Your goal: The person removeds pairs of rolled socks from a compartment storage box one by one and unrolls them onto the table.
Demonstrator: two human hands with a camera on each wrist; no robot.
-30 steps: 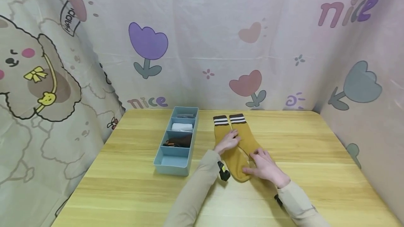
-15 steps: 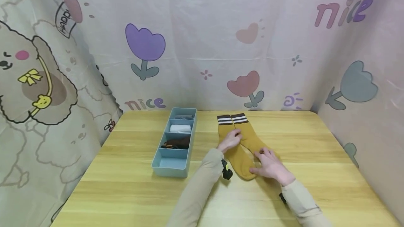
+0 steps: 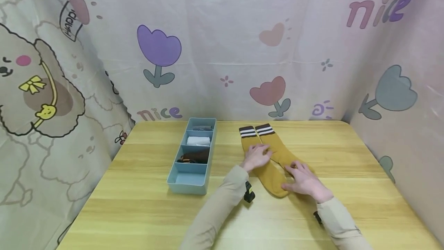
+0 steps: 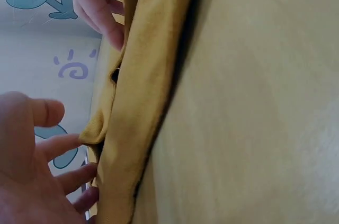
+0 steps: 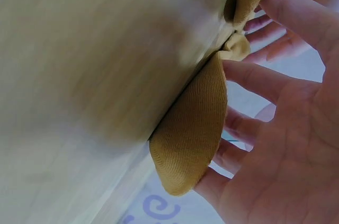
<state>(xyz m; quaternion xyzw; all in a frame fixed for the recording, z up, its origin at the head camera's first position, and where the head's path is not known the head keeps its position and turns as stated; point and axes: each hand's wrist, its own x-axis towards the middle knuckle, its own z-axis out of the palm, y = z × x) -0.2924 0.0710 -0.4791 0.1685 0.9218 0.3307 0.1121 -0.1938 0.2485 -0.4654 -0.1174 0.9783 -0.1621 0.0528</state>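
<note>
Two mustard-yellow socks with dark, white-striped cuffs lie side by side on the table, cuffs at the far side. My left hand (image 3: 256, 158) rests across the left sock (image 3: 270, 178), its fingertips reaching the right sock (image 3: 275, 144). In the left wrist view its fingers (image 4: 63, 145) lie extended against the fabric, thumb raised clear. My right hand (image 3: 306, 180) is spread over the foot ends: the thumb touches the left sock's toe, while the fingers (image 5: 254, 75) lie along the right sock's foot. That foot is partly covered by the hand in the head view.
Left of the socks stands a light blue divided box (image 3: 207, 176). Its far compartments hold a grey folded item (image 3: 202, 128), a white roll (image 3: 198, 141) and a dark brown bundle (image 3: 197, 156); the nearest compartment is bare. A patterned curtain (image 3: 215, 49) surrounds the wooden table (image 3: 138, 203).
Both socks have shifted to the right, their toes more than their cuffs, along with my right hand. My left hand has also moved slightly right, its fingers spreading flatter over the socks.
</note>
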